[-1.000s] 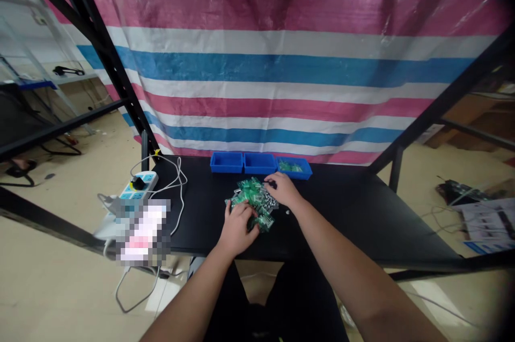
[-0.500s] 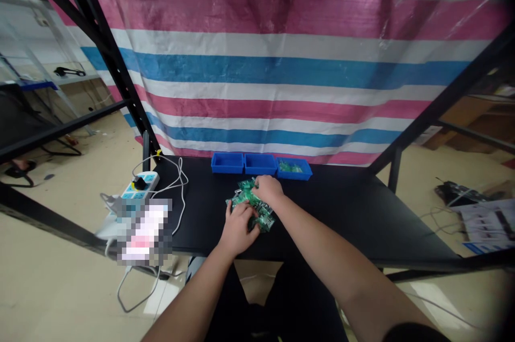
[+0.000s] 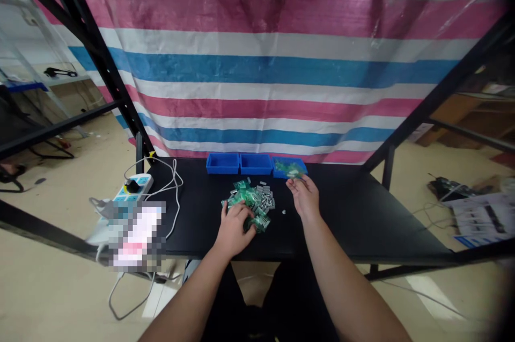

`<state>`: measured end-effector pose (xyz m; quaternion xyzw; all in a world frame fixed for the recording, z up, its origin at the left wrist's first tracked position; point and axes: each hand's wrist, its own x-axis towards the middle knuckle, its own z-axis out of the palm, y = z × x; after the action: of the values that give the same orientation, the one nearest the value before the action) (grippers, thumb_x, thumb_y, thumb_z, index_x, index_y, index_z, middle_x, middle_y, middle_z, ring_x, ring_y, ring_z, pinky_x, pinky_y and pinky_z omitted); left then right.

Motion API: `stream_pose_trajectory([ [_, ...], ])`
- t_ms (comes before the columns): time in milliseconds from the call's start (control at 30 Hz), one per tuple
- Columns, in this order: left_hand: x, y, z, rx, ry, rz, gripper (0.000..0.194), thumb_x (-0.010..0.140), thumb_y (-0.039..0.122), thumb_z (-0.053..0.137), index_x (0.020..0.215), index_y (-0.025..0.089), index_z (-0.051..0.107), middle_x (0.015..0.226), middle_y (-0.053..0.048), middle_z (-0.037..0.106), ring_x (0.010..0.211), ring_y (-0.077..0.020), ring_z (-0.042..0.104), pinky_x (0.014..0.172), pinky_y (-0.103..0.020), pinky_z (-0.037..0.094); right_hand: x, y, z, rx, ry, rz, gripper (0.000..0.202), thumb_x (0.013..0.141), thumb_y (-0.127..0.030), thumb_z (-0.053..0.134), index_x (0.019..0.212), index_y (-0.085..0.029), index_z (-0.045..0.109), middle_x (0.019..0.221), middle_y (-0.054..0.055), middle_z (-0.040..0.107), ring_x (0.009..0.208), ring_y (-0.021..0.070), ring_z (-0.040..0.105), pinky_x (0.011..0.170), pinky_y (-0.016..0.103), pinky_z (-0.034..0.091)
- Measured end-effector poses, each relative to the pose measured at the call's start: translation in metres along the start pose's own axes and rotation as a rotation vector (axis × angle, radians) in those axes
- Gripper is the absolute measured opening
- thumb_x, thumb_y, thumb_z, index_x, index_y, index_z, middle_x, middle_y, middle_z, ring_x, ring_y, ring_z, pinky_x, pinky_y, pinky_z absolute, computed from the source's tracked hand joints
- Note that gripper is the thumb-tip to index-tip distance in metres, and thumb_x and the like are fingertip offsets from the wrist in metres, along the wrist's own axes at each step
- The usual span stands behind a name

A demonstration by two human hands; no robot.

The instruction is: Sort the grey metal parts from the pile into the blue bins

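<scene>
On the black tabletop lies a pile of shiny green packet-like pieces (image 3: 249, 195), with small silvery metal-looking parts (image 3: 265, 197) heaped along its right side. My left hand (image 3: 234, 226) rests on the near left of the pile, its fingers spread over the green pieces. My right hand (image 3: 304, 197) is just in front of the right blue bin (image 3: 280, 175), thumb and fingers pinched together. A blurred green piece (image 3: 296, 171) shows at those fingertips, overlapping the bin from this angle. More green pieces lie inside that bin.
Two more blue bins, the middle one (image 3: 256, 172) and the left one (image 3: 222, 172), stand in the same row. A power strip (image 3: 134, 187), white cables (image 3: 177, 208) and a pixelated device (image 3: 139, 234) occupy the table's left. A striped sheet (image 3: 261, 71) hangs behind.
My right hand has moved right from the pile to the right bin with a green piece, uncovering the silvery parts. My left hand stays on the pile. The view has shifted slightly.
</scene>
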<state>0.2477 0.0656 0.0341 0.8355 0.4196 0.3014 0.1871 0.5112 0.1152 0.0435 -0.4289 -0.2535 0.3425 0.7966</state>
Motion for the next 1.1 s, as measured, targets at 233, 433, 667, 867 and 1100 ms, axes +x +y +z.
stream_pose_trajectory([
  [233,0.002,0.001,0.001,0.031,-0.01,0.008,0.019,0.084,0.024,0.063,0.101,0.028,0.06,0.118,-0.002,0.068,0.137,-0.0269,0.048,0.123,-0.062,0.009,-0.001,0.018,-0.034,-0.023,0.122,0.073,0.044,0.052,-0.033,0.093,0.084,-0.017,0.068,0.071,-0.001,0.07,0.071,0.0167,0.072,0.079,0.036,0.065],
  [433,0.003,0.002,0.003,0.051,-0.015,0.006,0.017,0.084,0.024,0.062,0.101,0.028,0.06,0.12,-0.004,0.068,0.137,-0.0274,0.048,0.123,-0.062,0.01,-0.001,0.017,-0.033,-0.024,0.092,0.093,0.045,0.057,-0.039,0.093,0.086,-0.018,0.066,0.074,0.0,0.07,0.074,0.0171,0.073,0.078,0.036,0.064],
  [667,0.003,0.002,0.002,0.038,-0.013,-0.003,0.017,0.084,0.024,0.063,0.101,0.028,0.06,0.12,-0.003,0.067,0.137,-0.0269,0.048,0.123,-0.062,0.01,0.005,-0.007,-0.021,0.023,0.062,0.036,0.04,0.059,-0.039,0.091,0.084,-0.021,0.065,0.068,-0.006,0.062,0.065,0.0101,0.062,0.068,0.026,0.059],
  [867,0.003,0.0,0.002,0.034,-0.023,-0.001,0.018,0.084,0.024,0.063,0.102,0.028,0.06,0.119,-0.004,0.067,0.137,-0.0274,0.048,0.123,-0.062,0.009,0.035,-0.043,0.0,0.131,0.007,-0.181,0.035,0.068,-0.039,0.085,0.084,-0.024,0.058,0.073,-0.005,0.062,0.068,0.0105,0.062,0.072,0.029,0.057],
  [1100,0.003,0.001,0.001,0.023,-0.019,0.003,0.019,0.083,0.024,0.063,0.101,0.028,0.06,0.117,-0.003,0.068,0.136,-0.0278,0.048,0.123,-0.062,0.009,0.076,-0.018,-0.006,-0.357,0.177,0.113,0.049,0.057,-0.041,0.09,0.081,-0.022,0.051,0.06,-0.006,0.057,0.058,0.0142,0.062,0.059,0.032,0.061],
])
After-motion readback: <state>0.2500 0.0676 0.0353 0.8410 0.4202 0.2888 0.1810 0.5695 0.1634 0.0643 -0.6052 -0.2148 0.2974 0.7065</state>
